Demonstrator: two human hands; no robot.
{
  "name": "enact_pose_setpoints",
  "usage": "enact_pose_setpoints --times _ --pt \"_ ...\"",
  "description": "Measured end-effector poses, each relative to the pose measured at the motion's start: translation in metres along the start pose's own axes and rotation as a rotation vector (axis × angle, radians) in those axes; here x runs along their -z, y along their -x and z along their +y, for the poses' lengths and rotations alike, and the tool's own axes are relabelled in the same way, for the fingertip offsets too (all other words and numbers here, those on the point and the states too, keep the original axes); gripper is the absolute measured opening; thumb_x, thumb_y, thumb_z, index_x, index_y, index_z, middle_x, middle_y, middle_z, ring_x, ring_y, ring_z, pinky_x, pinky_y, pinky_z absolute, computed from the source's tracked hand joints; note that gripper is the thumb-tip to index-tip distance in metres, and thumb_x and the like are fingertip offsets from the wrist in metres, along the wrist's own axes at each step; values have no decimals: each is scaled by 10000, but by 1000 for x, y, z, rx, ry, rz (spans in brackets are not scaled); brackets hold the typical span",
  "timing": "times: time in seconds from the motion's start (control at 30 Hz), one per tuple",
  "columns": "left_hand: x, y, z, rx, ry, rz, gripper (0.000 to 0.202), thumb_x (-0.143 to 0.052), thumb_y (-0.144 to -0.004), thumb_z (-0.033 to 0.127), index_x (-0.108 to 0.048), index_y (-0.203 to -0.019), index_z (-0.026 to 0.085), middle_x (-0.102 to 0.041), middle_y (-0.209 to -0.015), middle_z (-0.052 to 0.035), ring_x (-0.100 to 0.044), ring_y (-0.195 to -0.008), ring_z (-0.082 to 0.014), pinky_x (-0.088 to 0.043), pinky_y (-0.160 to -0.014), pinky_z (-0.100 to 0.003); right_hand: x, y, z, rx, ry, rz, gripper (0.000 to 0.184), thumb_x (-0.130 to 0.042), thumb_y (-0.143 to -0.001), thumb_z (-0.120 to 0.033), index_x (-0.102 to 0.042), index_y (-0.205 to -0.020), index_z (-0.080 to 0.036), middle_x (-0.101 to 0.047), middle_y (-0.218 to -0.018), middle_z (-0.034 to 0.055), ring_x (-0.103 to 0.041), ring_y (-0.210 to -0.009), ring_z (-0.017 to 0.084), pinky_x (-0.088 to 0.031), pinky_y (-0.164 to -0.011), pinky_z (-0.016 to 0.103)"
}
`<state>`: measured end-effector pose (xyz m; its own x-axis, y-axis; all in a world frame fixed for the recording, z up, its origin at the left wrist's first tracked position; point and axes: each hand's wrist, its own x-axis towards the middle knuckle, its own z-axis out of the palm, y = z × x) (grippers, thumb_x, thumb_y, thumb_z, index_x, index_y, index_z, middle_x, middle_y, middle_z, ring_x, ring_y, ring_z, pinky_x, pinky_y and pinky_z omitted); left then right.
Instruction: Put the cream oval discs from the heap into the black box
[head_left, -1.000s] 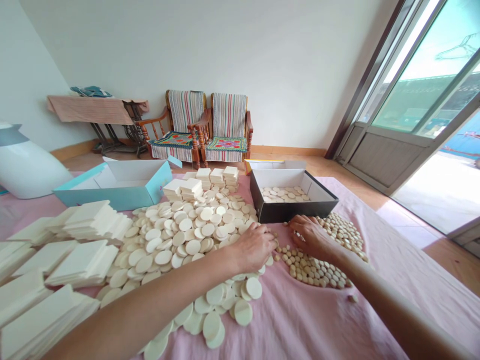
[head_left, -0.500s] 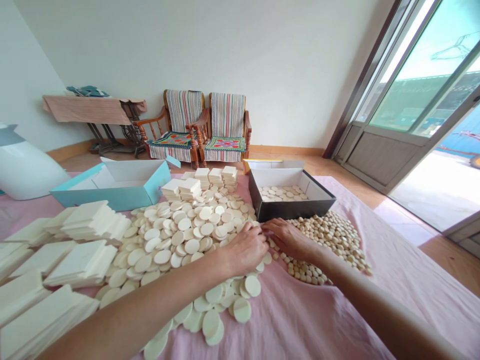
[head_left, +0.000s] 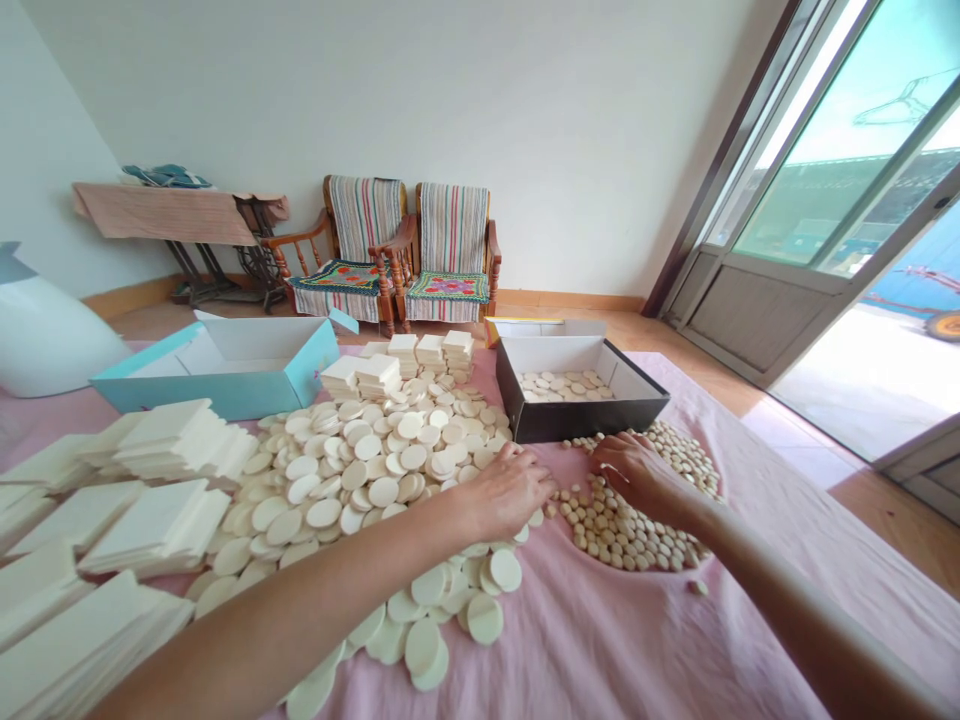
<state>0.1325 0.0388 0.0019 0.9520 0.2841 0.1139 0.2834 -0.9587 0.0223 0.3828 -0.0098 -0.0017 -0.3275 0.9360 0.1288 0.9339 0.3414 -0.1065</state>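
Note:
My left hand [head_left: 510, 492] rests knuckles-up at the right edge of a wide heap of cream round discs [head_left: 375, 480], its fingers curled down and closed on something I cannot make out. My right hand [head_left: 637, 475] lies on a pile of small tan round beads [head_left: 637, 530], fingers bent into the beads; what they pinch is hidden. A black box [head_left: 581, 420] with a white lining stands just beyond both hands and holds a thin layer of discs.
Stacks of cream square pads [head_left: 150, 500] fill the left of the pink cloth [head_left: 600, 640]. A turquoise box [head_left: 217, 375] and a white rounded appliance [head_left: 45, 335] sit at the back left. Two striped wooden chairs [head_left: 409, 260] stand by the wall; a glass door [head_left: 847, 200] is open at right.
My right hand reached left to meet my left hand half a second ago, then drew back right onto the beads. My left hand stayed at the disc heap's edge.

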Motion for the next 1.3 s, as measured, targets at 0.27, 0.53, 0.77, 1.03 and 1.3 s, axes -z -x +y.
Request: enact_pose_setpoints --times 0.27,0.53,0.77,1.03,1.3 --pt "-2 10 -5 25 -47 15 134 -537 -937 115 -625 -846 157 -681 -887 -62 -548 -1023 -239 -326 -959 -429 -17 1 -66 77 -349 169 62 -513 -887 -152 -561 -902 -189 -596 -897 66 -546 -847 208 -427 -777 342" --pt "-2 22 -10 44 -35 3 130 -537 -904 81 -612 -848 172 -673 -924 -51 -528 -994 -234 -357 -919 -411 -19 -2 -67 141 -162 77 80 -489 -913 -176 -541 -855 -193 -560 -885 62 -500 -845 210 -398 -835 372" --pt "-2 23 -10 54 -19 7 166 -485 -939 90 -609 -879 181 -672 -931 -38 -529 -976 -222 -342 -955 -428 -11 7 -27 78 -66 11 117 -464 -909 -139 -564 -881 -193 -569 -938 64 -513 -869 213 -378 -845 385" --pt "-8 24 -12 42 -17 15 150 -493 -932 89 -607 -920 187 -679 -969 -39 -531 -1003 -229 -331 -971 -440 -15 15 3 19 -13 54 204 -402 -991 -246 -599 -950 -210 -611 -1000 91 -549 -953 245 -405 -883 422" --pt "-9 23 -13 29 -16 33 134 -513 -926 97 -610 -895 184 -683 -919 -49 -543 -971 -229 -311 -985 -445 -7 39 -27 28 -286 202 215 -406 -1002 -298 -593 -1069 -215 -604 -1086 119 -565 -1007 251 -469 -874 407"
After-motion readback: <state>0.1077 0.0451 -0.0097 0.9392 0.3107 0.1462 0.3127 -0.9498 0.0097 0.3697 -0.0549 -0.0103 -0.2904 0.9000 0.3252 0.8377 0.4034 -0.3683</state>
